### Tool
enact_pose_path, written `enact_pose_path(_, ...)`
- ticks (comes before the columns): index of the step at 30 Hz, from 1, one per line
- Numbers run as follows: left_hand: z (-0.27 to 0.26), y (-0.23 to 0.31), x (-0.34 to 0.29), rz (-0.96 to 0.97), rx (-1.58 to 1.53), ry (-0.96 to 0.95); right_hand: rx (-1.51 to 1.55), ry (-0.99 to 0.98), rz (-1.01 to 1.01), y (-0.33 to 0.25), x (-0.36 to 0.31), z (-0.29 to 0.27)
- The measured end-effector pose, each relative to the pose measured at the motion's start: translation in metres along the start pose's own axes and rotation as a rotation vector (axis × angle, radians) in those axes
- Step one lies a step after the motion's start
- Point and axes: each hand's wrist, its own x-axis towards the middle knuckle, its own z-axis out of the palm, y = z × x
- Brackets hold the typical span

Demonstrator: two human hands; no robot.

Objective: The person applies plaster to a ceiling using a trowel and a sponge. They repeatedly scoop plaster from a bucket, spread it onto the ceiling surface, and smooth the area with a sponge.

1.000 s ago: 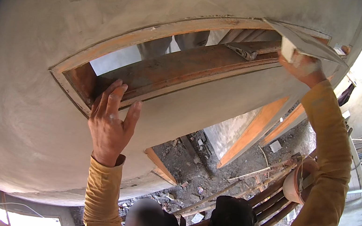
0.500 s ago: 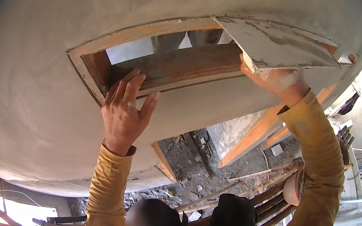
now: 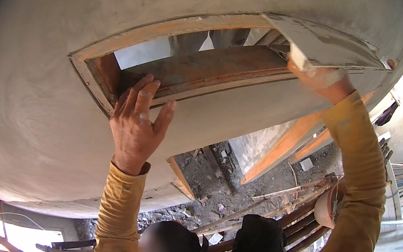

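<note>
Set in the plastered wall (image 3: 35, 78) is a long narrow opening with a wooden frame (image 3: 185, 27), its inner sides reddish brown. At its lower left corner, my left hand (image 3: 132, 133) rests spread, fingertips on the frame's inner ledge. My right hand (image 3: 324, 83) is closed under a flat, plaster-smeared board that looks like a plastering float (image 3: 330, 46), held over the right end of the opening. The board covers the frame there. How the fingers grip its underside is hidden.
Below the wall edge lies rubble-strewn ground (image 3: 208, 180) with slanting wooden boards (image 3: 282, 147). Several bamboo poles (image 3: 302, 224) and a bucket (image 3: 325, 209) stand near my right arm. Dark boots (image 3: 259, 241) show at the bottom.
My right hand has slid the float rightward along the opening, uncovering more of the frame's middle. My left hand stays at the corner, barely shifted.
</note>
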Motion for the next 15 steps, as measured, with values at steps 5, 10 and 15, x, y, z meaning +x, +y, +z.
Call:
enact_pose_path(5, -0.002, -0.001, -0.001, -0.015, 0.012, -0.014, 0.050, -0.143, 0.277, 0.057, -0.041, 0.003)
enact_pose_path(10, -0.003, 0.001, 0.003, -0.012, -0.016, 0.006, 0.229, 0.029, 0.348, 0.058, -0.063, -0.009)
enact_pose_path(15, -0.002, -0.001, -0.003, -0.031, -0.002, 0.004, 0.338, 0.172, 0.063, -0.038, 0.011, -0.054)
